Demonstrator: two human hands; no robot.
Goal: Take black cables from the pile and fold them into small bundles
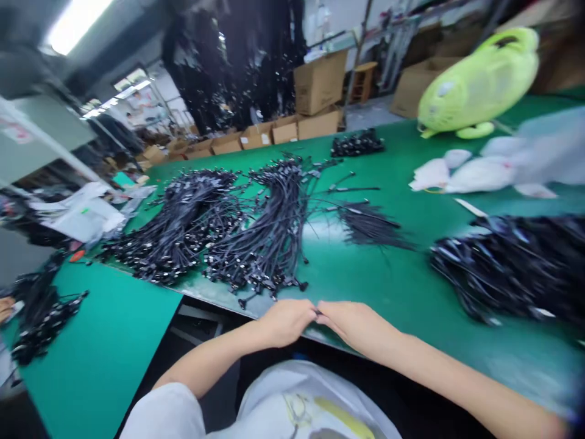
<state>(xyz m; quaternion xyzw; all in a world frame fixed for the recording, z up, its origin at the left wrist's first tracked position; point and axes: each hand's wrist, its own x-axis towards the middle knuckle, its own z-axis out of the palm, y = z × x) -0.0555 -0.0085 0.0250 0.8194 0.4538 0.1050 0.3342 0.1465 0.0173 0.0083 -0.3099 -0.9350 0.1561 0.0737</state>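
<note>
Close to the front edge of the green table, my left hand [289, 321] and my right hand [351, 323] meet fingertip to fingertip. Both are closed in a pinch. A tiny dark bit [317, 312] shows between them, too small and blurred to name. Just beyond my left hand lies a spread bundle of black cables [269, 231] with connectors at their ends. Left of it is a second, larger heap of black cables [178, 225]. A smaller bunch of thin black strands [370, 224] lies ahead of my right hand.
Bagged black cables [516, 265] lie at the right, below white plastic bags [489, 167] and a yellow-green plush-like object [479, 82]. Cardboard boxes [256, 135] line the far edge. Another person's hand [6, 309] is by cables [43, 311] at far left.
</note>
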